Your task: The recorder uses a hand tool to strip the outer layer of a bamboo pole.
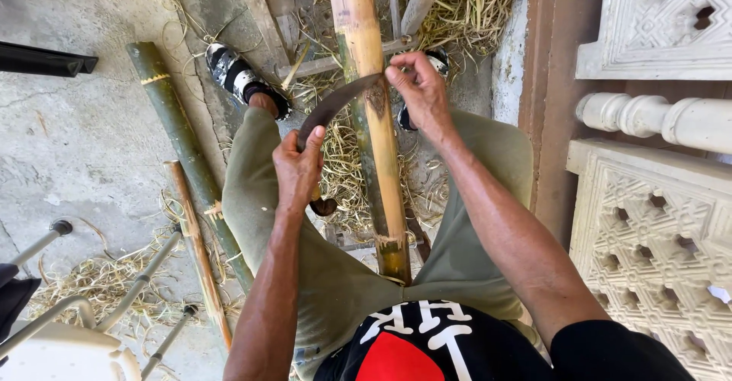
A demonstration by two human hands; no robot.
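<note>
A long bamboo pole [379,145] runs from between my knees up to a wooden frame [305,15] ahead. Its skin is partly scraped to yellow. A curved dark blade [335,103] lies across the pole. My left hand [299,169] grips the blade's handle end, left of the pole. My right hand [418,91] pinches the blade's tip end, right of the pole. I sit with olive trousers [259,198] and a sandalled foot [240,76] on either side.
A green bamboo pole [179,137] and a thinner brown stick [197,244] lie on the concrete floor at left. Dry shavings [343,175] litter the ground. Metal chair legs [137,286] stand at lower left. Carved white stone panels [648,228] and a baluster [663,118] are at right.
</note>
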